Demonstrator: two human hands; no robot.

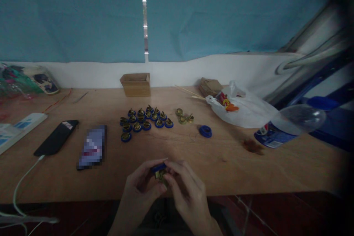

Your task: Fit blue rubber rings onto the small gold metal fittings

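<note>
Near the table's front edge, my left hand (142,188) and my right hand (188,188) meet around a small blue and brass piece (159,172), its blue part uppermost. Fingers of both hands press on it, and they cover some of its outline. Beyond them, several blue rings with brass parts (141,118) are grouped on the table. To the right of that group lie a few loose brass parts (182,119) and one blue ring (205,131) with no brass showing in it.
An open cardboard box (137,87) stands at the back. On the left are a black phone (56,138) with a cable, a second phone (92,147) and a power strip (23,131). A plastic bag (243,112) and a tilted bottle (287,125) occupy the right.
</note>
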